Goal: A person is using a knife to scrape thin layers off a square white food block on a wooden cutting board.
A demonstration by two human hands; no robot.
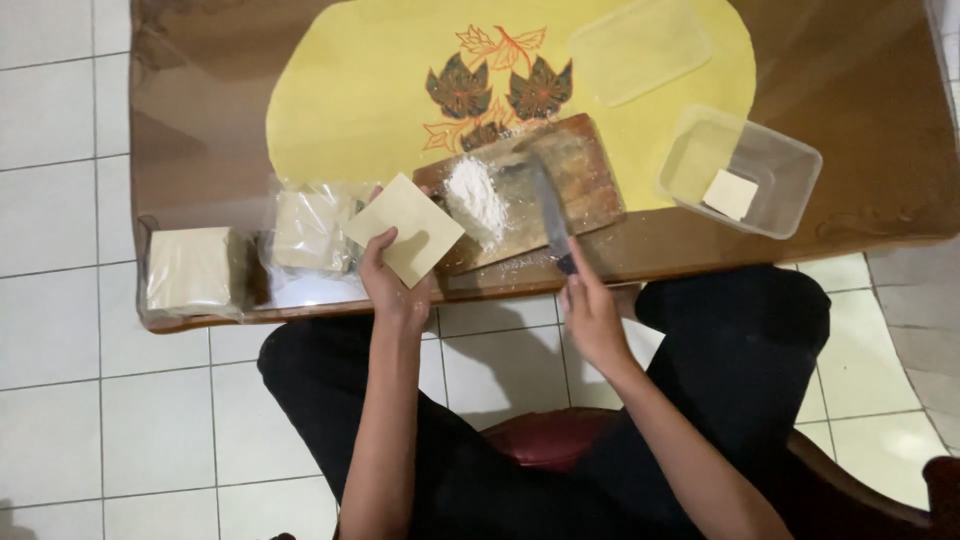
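Head view, looking straight down over a seated lap at a brown wooden counter (200,120) with a yellow leaf-printed mat. Landmark: a floured wooden cutting board (580,185) at the near edge of the counter, lying at a slant. Left hand (392,282) just off the board's left end, fingers and thumb pinched shut on one corner of a thin square wrapper sheet (404,229), pale yellow-beige, flat, smooth, turned like a diamond and overlapping the board's left corner. Right hand (590,315) at the board's near edge, closed around the handle of a knife (549,212); blade lying across the board, long axis running away from the body, tip towards the far side. Small heap of white flour (474,197) on the board between sheet and blade, nearer the left hand. Left of the board, two plastic-wrapped stacks of similar sheets (308,228). Right of the board, a clear plastic tub (775,150) holding one small pale square; its lid beyond on the mat.
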